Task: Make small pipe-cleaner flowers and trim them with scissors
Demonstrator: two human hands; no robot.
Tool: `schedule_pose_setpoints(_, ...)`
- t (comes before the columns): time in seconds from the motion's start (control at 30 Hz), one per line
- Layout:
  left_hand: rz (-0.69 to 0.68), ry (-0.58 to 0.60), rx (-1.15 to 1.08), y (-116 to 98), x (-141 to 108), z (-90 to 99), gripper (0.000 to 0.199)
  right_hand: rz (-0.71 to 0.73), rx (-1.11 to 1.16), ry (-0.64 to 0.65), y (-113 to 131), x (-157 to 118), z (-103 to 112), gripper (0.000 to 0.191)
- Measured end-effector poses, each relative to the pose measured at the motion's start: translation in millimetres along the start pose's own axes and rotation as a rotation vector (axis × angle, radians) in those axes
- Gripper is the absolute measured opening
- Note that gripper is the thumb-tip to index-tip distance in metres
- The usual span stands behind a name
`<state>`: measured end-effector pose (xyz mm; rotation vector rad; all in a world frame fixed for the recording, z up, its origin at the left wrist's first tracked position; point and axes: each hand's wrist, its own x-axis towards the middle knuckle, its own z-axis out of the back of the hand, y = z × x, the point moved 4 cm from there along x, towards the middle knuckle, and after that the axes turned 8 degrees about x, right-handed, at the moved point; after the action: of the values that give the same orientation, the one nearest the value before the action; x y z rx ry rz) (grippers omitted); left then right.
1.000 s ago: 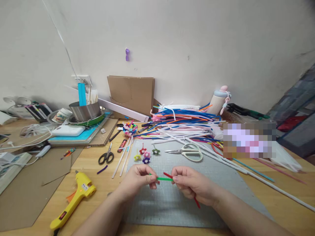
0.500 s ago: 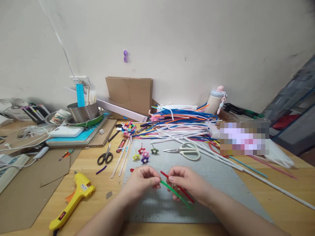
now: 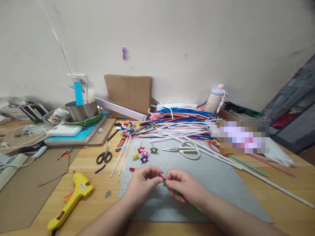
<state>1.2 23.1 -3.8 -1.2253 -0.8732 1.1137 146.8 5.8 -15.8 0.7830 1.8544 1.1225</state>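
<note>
Over the grey cutting mat (image 3: pixel 221 196), my left hand (image 3: pixel 145 185) and my right hand (image 3: pixel 185 186) are close together, each pinching with thumb and forefinger. A short red pipe cleaner (image 3: pixel 161 176) shows between the fingertips. A green pipe cleaner (image 3: pixel 195 207) crosses it there and sticks out below my right hand; the fingers hide most of both. Another red piece (image 3: pixel 132 169) shows behind my left hand. Beyond my hands lie small pipe-cleaner flowers: red (image 3: pixel 141 149), pink (image 3: pixel 144 153), purple (image 3: pixel 144 159), yellow (image 3: pixel 135 156) and dark green (image 3: pixel 154 149).
White-handled scissors (image 3: pixel 188 150) lie on the mat, black scissors (image 3: pixel 104 157) left of it. A yellow glue gun (image 3: pixel 80 188) rests at the left, near several glue sticks (image 3: pixel 115 167). A large pile of pipe cleaners (image 3: pixel 182 114) and a bottle (image 3: pixel 213 101) stand at the back.
The red and green pipe cleaners, apart side by side before, now meet at my fingertips. My right hand has moved slightly left, closer to my left. The view has shifted slightly.
</note>
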Motion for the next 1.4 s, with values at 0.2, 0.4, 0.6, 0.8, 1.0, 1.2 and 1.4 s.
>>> schedule_pose_setpoints(0.2, 0.029, -0.034, 0.087, -2, -1, 2.7, 0.008, -0.067, 0.031, 0.119, -3, -1, 3, 0.023)
schedule_pose_setpoints(0.4, -0.066, -0.200, 0.109, -11, -2, 33.1, 0.010, -0.053, -0.027, 0.204, 13, -2, 21, 0.028)
schedule_pose_setpoints(0.6, -0.122, -0.388, 0.077, -16, -4, 62.7, 0.014, -0.004, -0.176, 0.100, 42, -6, 66, 0.029)
schedule_pose_setpoints(0.8, -0.096, -0.361, -0.035, -12, 0, 64.3, 0.018, 0.100, -0.250, -0.106, 49, -3, 90, 0.028)
schedule_pose_setpoints(1.0, -0.077, -0.189, -0.041, -11, -2, 41.0, 0.016, 0.179, -0.140, 0.010, 36, -4, 47, 0.049)
schedule_pose_setpoints(1.2, -0.134, -0.052, 0.155, -13, -6, 21.1, 0.015, -0.031, -0.023, 0.194, 7, -3, 10, 0.039)
schedule_pose_setpoints(1.4, -0.178, -0.030, 0.192, -14, -8, 18.9, 0.054, 0.038, -0.014, 0.095, 9, -3, 10, 0.034)
